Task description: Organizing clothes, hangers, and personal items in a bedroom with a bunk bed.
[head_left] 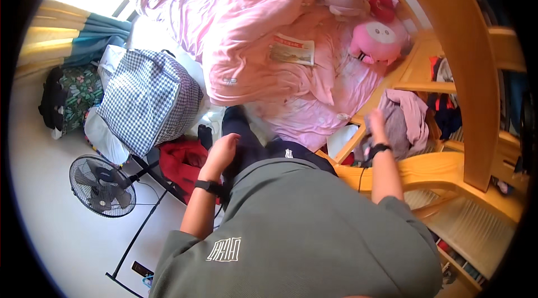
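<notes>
My left hand (223,155) hangs above my dark trousers (242,128), close to a red garment (182,160) on its left. The hand looks curled, but its fingers are turned away and I cannot see anything in it. On the other side, my right hand (377,125) reaches over the wooden frame to a grey-mauve garment (392,124). It overlaps the cloth, and blur hides whether the fingers grip it. Beside that lies a paler pink garment (413,110). Each wrist wears a dark band.
Ahead is a bed with a pink quilt (246,34), a printed sheet (292,49) and a pink plush toy (381,43). At left stand a houndstooth bag (148,93), a floral bag (78,99) and a fan (102,186). A curved wooden post (479,74) rises at right.
</notes>
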`<state>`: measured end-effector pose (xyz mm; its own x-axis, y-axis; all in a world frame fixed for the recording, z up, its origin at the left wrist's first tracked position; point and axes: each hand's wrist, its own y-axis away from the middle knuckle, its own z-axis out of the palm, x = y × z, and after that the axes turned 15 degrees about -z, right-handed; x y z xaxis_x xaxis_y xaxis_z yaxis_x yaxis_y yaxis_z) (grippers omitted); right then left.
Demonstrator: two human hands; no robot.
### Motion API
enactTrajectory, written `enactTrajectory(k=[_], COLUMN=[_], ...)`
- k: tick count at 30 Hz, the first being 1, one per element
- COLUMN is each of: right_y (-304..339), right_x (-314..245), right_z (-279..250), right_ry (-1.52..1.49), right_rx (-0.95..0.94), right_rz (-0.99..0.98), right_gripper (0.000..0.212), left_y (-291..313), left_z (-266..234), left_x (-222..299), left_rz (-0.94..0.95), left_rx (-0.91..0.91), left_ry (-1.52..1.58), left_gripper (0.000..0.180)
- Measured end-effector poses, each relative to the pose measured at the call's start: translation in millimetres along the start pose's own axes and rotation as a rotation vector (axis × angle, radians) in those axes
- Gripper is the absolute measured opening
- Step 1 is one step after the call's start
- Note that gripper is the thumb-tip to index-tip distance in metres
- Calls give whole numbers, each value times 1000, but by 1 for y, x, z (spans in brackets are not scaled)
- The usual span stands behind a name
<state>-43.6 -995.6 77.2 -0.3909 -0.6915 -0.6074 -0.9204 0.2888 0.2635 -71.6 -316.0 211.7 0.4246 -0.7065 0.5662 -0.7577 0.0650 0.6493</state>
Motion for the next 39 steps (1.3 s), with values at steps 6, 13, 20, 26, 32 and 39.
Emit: enactTrajectory(k=[6,13,20,26,32,39], right_y=[58,-26,-131,-261,-455,-703], right_x=[-173,-206,-214,-158,-168,-105], right_z=[130,183,204,218,175,94], right_ry=[-224,-314,-401,-377,-712,-1148], right_rx=[-446,-438,-183,146,518,542], right_rz=[-154,24,170,22,299,-42], right_gripper=[35,35,40,45,71,93], left_y=[-65,-273,-491,-665,-716,-754], left_z=[-62,-101,-82,-8,21,65], left_x=[-47,16,107,124,132,140], left_rz=[-50,220,599,247,81,-442], left_rx=[126,207,388,260,76,98], left_ry=[128,-2,-392,-493,-600,-531], left_gripper=[28,28,79,109,111,108])
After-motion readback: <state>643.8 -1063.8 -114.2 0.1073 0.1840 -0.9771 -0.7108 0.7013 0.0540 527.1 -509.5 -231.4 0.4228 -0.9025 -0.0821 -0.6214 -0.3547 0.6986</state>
